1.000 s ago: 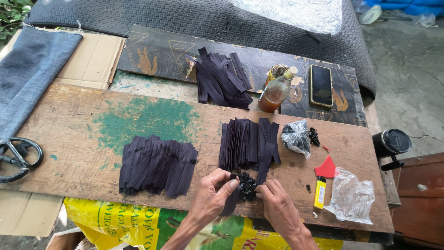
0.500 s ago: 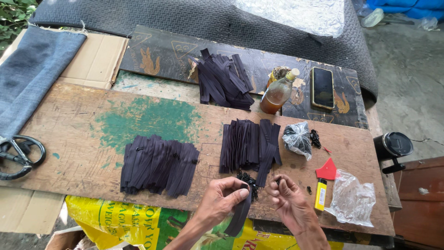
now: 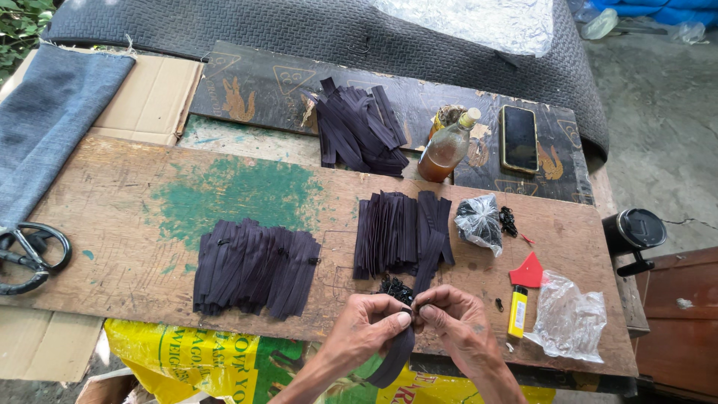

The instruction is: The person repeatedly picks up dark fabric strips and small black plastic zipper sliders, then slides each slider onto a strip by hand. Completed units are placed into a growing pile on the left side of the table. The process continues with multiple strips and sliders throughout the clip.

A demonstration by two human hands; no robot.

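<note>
My left hand [image 3: 366,329] and my right hand [image 3: 456,325] meet at the near edge of a wooden board [image 3: 134,217], both pinching one dark zipper strip [image 3: 395,355] that hangs down below them. Just beyond my fingers lies a small heap of black sliders [image 3: 393,286]. A row of dark strips [image 3: 400,232] lies right behind that heap, another batch [image 3: 254,265] lies to its left, and a third pile [image 3: 359,127] rests on the dark panel farther back.
An amber bottle [image 3: 447,146] and a phone [image 3: 518,138] sit at the back right. A small plastic bag [image 3: 479,223], red scraper [image 3: 529,271], yellow lighter [image 3: 517,310] and clear bag [image 3: 570,318] lie right of my hands. Scissors [image 3: 30,254] lie far left; a black cup [image 3: 634,232] far right.
My hands came apart half a second ago, the right one lifting off the slider heap, and have now closed together again on the strip held by the left hand.
</note>
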